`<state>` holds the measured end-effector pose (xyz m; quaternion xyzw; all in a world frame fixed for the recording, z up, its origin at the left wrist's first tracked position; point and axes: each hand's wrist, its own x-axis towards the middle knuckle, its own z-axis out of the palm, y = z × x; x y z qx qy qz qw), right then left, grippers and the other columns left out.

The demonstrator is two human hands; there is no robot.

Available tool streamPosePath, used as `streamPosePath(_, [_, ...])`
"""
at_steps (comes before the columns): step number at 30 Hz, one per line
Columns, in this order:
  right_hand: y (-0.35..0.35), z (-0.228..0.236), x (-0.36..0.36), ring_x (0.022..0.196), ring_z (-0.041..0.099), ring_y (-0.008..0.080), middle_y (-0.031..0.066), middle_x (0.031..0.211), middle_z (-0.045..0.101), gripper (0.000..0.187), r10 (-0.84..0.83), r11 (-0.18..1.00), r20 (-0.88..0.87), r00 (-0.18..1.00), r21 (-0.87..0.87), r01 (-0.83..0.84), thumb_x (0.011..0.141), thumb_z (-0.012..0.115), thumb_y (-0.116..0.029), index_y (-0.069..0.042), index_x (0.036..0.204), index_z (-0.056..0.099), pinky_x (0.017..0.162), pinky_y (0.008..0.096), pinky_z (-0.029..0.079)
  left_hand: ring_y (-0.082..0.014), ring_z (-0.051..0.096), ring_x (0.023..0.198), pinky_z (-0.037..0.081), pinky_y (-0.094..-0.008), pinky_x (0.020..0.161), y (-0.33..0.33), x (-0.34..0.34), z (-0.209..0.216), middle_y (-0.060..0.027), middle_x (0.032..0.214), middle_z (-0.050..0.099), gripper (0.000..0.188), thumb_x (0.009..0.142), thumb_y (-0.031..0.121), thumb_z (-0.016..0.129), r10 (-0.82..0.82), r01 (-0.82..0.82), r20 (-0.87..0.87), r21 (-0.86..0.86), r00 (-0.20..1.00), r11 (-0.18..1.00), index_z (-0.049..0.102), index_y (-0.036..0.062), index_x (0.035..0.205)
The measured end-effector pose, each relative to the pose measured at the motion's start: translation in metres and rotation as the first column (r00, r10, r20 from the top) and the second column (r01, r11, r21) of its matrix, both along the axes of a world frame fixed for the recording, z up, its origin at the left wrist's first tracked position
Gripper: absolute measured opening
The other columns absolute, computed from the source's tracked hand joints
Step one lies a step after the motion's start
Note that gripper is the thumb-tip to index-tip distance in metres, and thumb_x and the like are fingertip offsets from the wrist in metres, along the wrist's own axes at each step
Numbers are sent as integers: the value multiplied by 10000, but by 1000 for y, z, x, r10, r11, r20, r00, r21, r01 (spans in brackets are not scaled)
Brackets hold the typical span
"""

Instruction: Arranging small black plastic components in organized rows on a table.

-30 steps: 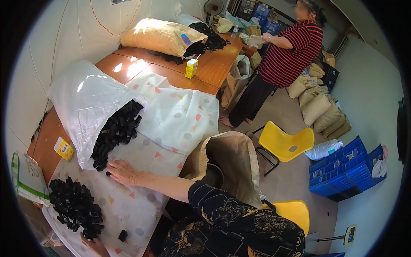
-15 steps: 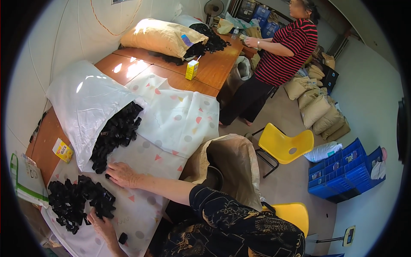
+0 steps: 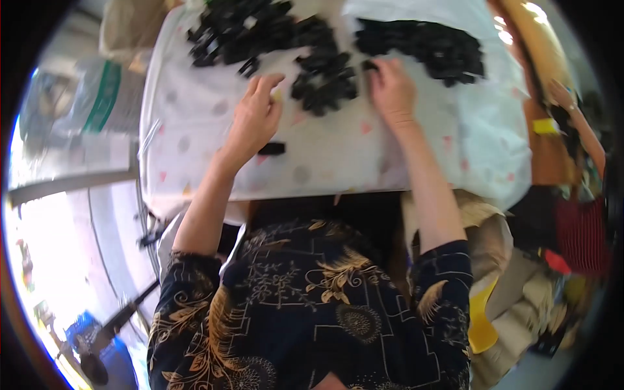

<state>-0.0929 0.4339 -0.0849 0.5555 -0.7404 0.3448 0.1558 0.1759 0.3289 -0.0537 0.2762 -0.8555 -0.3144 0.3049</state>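
My right hand (image 3: pixel 395 94) pinches a small black plastic piece (image 3: pixel 370 65) by the mouth of a white sack (image 3: pixel 416 14). Black pieces (image 3: pixel 422 49) spill out of that sack onto the cloth. My left hand (image 3: pixel 252 120) hovers over the cloth with loosely bent fingers, and nothing shows in it. Just beyond it lies a large heap of black pieces (image 3: pixel 244 29). A smaller pile (image 3: pixel 324 81) sits between my two hands. One single black piece (image 3: pixel 272 149) rests on the cloth beside my left wrist. Motion blurs the pieces' exact shape.
A patterned white cloth (image 3: pixel 338 166) covers the table. On the right stand an open paper sack (image 3: pixel 484 244) and a yellow chair (image 3: pixel 482 322). Another person's arm (image 3: pixel 588 130) shows at the far right, near a yellow carton (image 3: pixel 546 126). A green-striped bag (image 3: pixel 104 97) is at left.
The view has swung round to face the table squarely. My left hand has come away from the large heap. My right hand stays near the sack mouth with a black piece.
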Motion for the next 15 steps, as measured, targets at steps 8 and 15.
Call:
streamPosePath(8, [2,-24,-11,819,613,140,21,967,677,267,25,999,506,862,-38,-7,920,688,-213,-67,1143,684,756,267,498,-293,660,782,508,-390,728,16,22,7,-110,957,666,184,880,125,602,46,-57,157,63,986,996,641,65,1050])
streamPosePath(15, [50,22,69,800,571,89,-20,910,624,266,143,983,794,591,-43,-180,940,660,-157,-15,1163,640,724,242,478,-308,672,846,506,-422,754,10,-31,8,-84,903,696,216,880,257,638,61,-57,367,-23,928,998,640,84,1009])
